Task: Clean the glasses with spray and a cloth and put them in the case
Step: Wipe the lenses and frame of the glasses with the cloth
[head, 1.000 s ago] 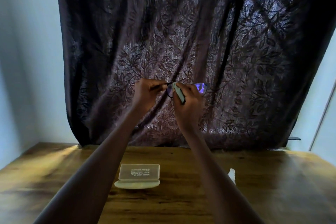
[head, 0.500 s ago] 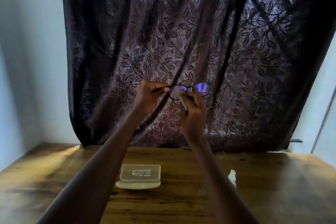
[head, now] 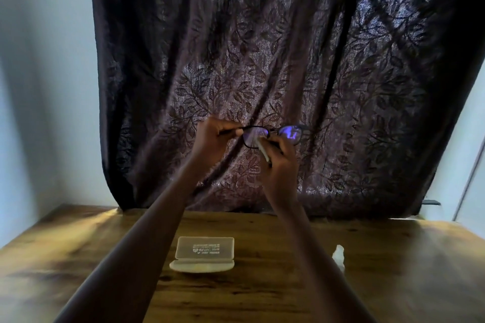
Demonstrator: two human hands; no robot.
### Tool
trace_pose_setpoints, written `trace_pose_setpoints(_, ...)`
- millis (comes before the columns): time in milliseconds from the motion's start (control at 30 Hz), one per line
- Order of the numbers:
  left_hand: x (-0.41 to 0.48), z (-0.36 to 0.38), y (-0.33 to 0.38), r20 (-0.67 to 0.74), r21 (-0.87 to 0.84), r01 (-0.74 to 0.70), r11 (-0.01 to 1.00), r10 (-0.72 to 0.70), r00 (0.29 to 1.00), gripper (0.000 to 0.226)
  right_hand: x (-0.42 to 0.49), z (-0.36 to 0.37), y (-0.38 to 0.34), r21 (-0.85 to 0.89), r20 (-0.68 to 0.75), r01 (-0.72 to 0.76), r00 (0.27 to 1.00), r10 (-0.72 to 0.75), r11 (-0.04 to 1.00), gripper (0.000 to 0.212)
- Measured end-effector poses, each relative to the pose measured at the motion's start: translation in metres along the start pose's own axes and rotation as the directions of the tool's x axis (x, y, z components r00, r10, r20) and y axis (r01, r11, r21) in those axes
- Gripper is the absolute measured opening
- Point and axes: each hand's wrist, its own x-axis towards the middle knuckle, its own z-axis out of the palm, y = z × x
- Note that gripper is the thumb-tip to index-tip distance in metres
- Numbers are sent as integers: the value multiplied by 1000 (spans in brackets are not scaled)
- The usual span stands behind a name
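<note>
The glasses (head: 273,135) are held up in the air, well above the surface (head: 393,270) and in front of the dark curtain (head: 262,47), probably so that the light coming through the fabric shows up smears on the lenses; one lens glows violet with a reflection. The left hand (head: 212,139) grasps the frame at its left end, fingers (head: 231,130) pinched on the temple by the hinge, which steadies the frame without touching the glass. The right hand (head: 280,157) has its fingers closed on a pale folded cloth (head: 262,149) and presses it against the left lens, so the wiping appears to be under way; how much of either lens is already clean cannot be told. Below, near the middle of the surface, the case (head: 203,254) lies open with its lid raised toward the far edge, seemingly left ready to receive the glasses once the wiping is done. A small white thing, likely the spray (head: 338,255), stands toward the right edge, well apart from the case and out of the way of both arms; it is too blurred to be sure.
</note>
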Motion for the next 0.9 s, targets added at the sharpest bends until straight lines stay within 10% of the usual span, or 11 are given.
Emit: trace_pose_setpoints(900,5,7,-6,-5,27,-53,998,53,999,21,-2,13,7,-14,123,49,991,-47,999,31)
